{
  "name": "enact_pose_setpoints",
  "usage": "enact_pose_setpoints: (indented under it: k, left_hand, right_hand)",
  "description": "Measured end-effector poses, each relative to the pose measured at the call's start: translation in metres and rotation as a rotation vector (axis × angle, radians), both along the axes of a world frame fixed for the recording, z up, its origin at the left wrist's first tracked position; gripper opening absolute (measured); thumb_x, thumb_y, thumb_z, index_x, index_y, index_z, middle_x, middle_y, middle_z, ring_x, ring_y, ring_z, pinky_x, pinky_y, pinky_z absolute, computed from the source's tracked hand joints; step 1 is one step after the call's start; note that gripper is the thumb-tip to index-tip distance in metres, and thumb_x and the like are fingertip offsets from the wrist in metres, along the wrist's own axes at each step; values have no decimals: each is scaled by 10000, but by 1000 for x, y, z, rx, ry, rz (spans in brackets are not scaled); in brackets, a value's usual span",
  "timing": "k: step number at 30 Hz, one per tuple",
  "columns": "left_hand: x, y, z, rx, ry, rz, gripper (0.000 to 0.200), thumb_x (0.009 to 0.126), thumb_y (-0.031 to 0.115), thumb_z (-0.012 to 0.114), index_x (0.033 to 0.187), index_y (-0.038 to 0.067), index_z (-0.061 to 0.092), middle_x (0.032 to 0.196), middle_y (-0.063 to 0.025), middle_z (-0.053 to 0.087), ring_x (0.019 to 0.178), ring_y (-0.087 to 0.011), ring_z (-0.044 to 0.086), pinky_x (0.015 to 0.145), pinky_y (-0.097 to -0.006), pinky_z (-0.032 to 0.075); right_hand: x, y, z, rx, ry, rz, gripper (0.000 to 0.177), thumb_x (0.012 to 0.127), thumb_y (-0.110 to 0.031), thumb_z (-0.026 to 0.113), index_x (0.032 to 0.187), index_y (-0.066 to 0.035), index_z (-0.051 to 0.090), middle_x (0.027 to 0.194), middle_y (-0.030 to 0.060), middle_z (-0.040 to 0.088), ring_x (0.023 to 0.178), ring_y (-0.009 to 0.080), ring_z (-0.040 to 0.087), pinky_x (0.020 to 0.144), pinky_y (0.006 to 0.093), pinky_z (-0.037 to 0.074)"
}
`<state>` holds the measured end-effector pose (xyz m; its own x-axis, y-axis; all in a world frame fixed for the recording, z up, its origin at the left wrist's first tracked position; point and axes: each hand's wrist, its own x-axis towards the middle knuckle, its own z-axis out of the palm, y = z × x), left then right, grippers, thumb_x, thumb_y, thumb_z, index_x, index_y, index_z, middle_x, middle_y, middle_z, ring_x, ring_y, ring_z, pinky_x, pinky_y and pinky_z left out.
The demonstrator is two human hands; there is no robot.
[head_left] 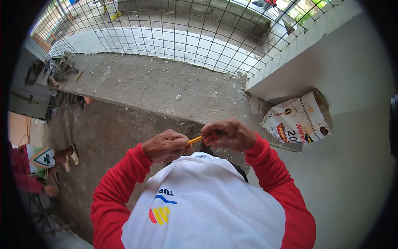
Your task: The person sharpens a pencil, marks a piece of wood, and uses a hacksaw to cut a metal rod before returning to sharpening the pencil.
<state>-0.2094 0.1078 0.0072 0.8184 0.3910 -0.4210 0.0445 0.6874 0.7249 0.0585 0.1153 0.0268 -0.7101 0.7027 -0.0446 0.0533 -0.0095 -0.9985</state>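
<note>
Held in front of my chest, a yellow stick point(195, 140), which looks like a pencil, runs between my two hands. My left hand point(166, 145) is closed round its left part. The fingers of my right hand point(232, 135) pinch a small red, partly see-through piece point(210, 138) at the stick's right end. The stick's tip meets this red piece; whether it goes inside is too small to tell. Both hands are above the near edge of the concrete ledge.
A rough concrete ledge point(145, 85) with small debris runs below a wire mesh point(174, 39). A torn printed sack point(296, 118) leans by the right wall point(352, 174). Tools and cables point(52, 76) lie at the left. Another person's legs point(62, 159) and hand point(50, 191) show at the far left.
</note>
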Motion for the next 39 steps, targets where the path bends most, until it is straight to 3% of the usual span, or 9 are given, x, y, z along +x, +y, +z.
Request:
enact_pose_setpoints:
  k: [6,9,12,15,22,25,28,37,39]
  left_hand:
    - [29,14,-26,1722,622,240,297,961,268,503,869,4,604,548,28,421,458,-90,422,449,-264,369]
    - [37,21,-49,1839,461,413,303,966,277,500,883,6,608,551,36,414,456,-77,403,435,-251,347]
    - [31,5,-7,292,78,224,323,971,301,492,901,10,611,564,45,424,457,-58,384,431,-228,327]
    - [19,3,-2,12,-47,-4,346,978,324,477,905,12,607,582,60,428,465,-32,363,428,-206,302]
    - [44,17,-41,1698,644,358,251,908,251,549,869,8,598,590,-128,482,466,-230,503,463,-320,413]
    - [46,14,-41,1571,508,454,263,931,251,526,840,13,592,578,-85,497,473,-175,521,455,-298,406]
    - [25,5,-13,-24,-23,184,258,946,249,513,863,16,587,579,-38,517,480,-117,515,448,-269,393]
    - [46,14,-36,1657,734,233,241,953,228,503,818,30,517,551,5,465,476,-86,490,446,-256,375]
    - [44,15,-45,1670,599,330,246,959,239,495,832,31,530,558,9,471,466,-84,474,435,-249,362]
  right_hand:
    - [2,15,-31,-282,70,-162,308,854,-79,640,1136,17,564,868,28,617,710,83,569,651,239,485]
    - [4,17,-38,-308,128,-197,309,854,-69,633,1140,23,561,853,18,611,686,76,563,625,236,481]
    - [14,11,-10,-239,91,-64,324,851,-84,643,1144,24,556,846,18,609,677,75,562,615,227,475]
    - [17,13,7,-164,17,40,342,850,-99,651,1149,30,546,838,14,603,675,74,562,608,222,469]
    - [4,27,-46,-346,190,-197,344,866,-127,645,1146,37,531,815,11,585,673,75,553,608,224,461]
    - [11,26,-43,-356,205,-166,337,867,-126,641,1144,32,533,813,13,583,674,76,547,612,225,460]
    - [17,22,-15,-304,133,-7,334,865,-127,640,1143,24,534,814,11,582,680,77,547,615,226,460]
    - [4,30,-46,-332,139,-129,325,864,-122,636,1142,15,538,855,6,583,700,75,542,628,220,458]
    - [4,30,-49,-333,142,-154,321,863,-111,635,1142,14,539,865,6,583,707,72,539,635,218,459]
